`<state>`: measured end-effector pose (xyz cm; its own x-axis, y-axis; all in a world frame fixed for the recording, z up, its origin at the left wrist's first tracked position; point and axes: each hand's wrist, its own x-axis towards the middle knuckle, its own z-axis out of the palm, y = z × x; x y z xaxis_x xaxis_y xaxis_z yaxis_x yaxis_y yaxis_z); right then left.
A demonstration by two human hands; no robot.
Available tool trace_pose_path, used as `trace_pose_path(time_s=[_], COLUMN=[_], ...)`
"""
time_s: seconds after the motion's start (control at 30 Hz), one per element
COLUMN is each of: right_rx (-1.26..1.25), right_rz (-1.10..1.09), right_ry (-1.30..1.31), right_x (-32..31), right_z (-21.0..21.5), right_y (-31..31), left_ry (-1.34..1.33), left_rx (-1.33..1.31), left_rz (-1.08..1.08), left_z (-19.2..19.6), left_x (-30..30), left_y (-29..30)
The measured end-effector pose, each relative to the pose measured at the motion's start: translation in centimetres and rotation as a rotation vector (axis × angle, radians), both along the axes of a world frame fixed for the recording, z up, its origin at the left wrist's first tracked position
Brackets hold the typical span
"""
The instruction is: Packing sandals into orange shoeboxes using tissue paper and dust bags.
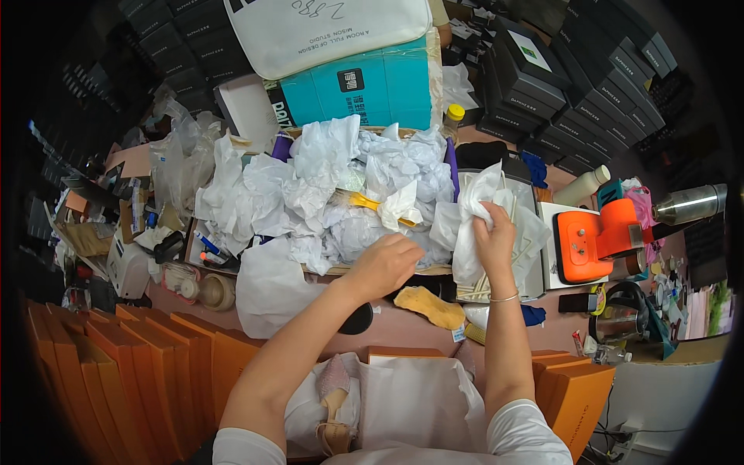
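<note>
My right hand (496,232) is closed on a crumpled sheet of white tissue paper (474,205), held up at the right of the paper heap. My left hand (387,266) hovers at the front edge of a box heaped with crumpled white tissue paper (310,186). Its fingers are curled together, and anything in them is hidden. In front of me lies an open shoebox lined with white paper (418,395). A glittery pink pointed shoe (334,380) with a strap rests on the paper at its left side. A yellow-handled brush (364,201) sticks out of the heap.
Orange boxes stand in rows at left (139,364) and right (570,395). A yellow cloth (430,308) lies on the pink table. At right are an orange device (597,244) and a steel bottle (690,204). Dark shoeboxes (527,70) are stacked behind.
</note>
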<state>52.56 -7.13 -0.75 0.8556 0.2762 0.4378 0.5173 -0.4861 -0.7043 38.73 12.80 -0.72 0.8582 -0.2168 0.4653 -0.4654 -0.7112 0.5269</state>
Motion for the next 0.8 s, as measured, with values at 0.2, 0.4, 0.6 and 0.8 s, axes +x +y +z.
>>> trace_pose_path(time_s=[0.2, 0.4, 0.6, 0.8], right_rx=[0.126, 0.239, 0.228, 0.186], right_rz=[-0.033, -0.050, -0.051, 0.010], right_ry=[0.090, 0.177, 0.017, -0.033], right_x=[-1.9, -2.6, -3.3, -3.9], right_z=[-0.8, -0.5, 4.1, 5.0], right_y=[-2.2, -3.7, -3.8, -2.1], left_ry=[0.632, 0.615, 0.264, 0.113], left_rx=[0.130, 0.337, 0.259, -0.062], left_rz=[0.216, 0.288, 0.259, 0.315], left_z=[-5.9, -5.3, -3.9, -2.6], left_x=[6.2, 7.1, 3.6, 3.1], left_y=[0.3, -0.6, 0.5, 1.7])
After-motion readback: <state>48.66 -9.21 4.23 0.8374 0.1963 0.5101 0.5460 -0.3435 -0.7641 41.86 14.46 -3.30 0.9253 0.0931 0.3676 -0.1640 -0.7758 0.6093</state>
